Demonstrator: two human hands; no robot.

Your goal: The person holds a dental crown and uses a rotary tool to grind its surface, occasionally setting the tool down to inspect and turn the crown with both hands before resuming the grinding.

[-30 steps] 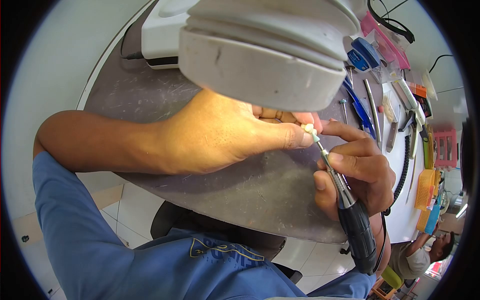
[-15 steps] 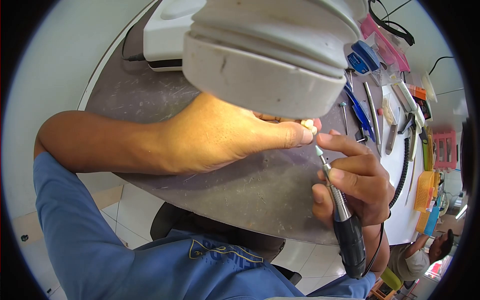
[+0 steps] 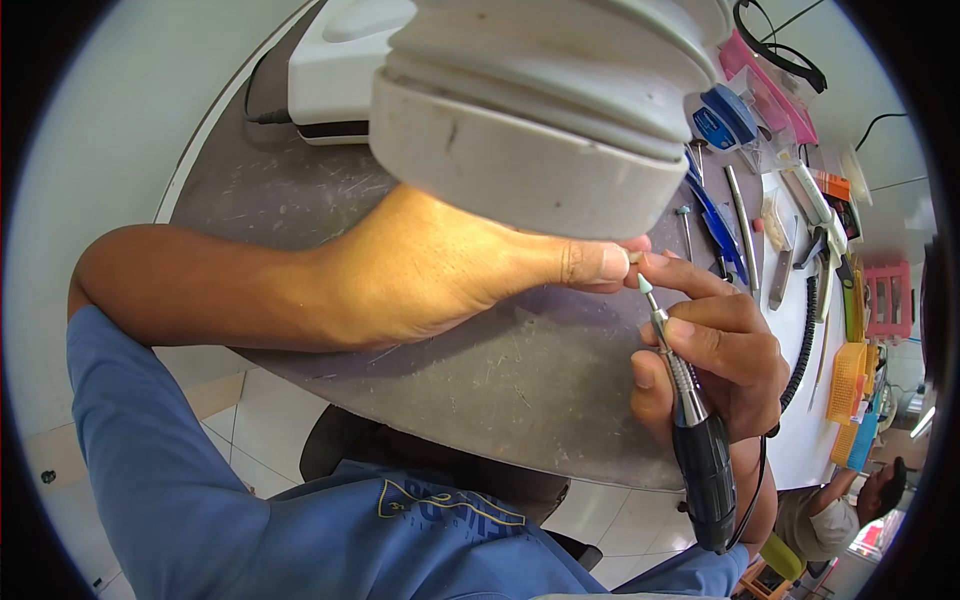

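Under the lamp head, my left hand (image 3: 440, 265) pinches a small tooth-coloured piece (image 3: 633, 257) between thumb and fingers; most of it is hidden by the thumb. My right hand (image 3: 725, 350) is wrapped round a rotary handpiece (image 3: 702, 450) with a black grip and a silver neck. Its pale pointed tip (image 3: 644, 284) sits just below the small piece, with a slight gap. The index fingertip of my right hand reaches the piece and the left fingertips.
A large white lamp (image 3: 530, 150) hangs over the left fingers. A white device (image 3: 345, 75) stands at the upper left. Metal tools (image 3: 743, 215), blue pliers-like handles (image 3: 715, 225) and yellow baskets (image 3: 848, 380) lie to the right. Another person (image 3: 840, 515) is at the lower right.
My left thumb has shifted slightly right and now covers most of the small piece. My right index finger has come against it, and the handpiece tip has risen a little.
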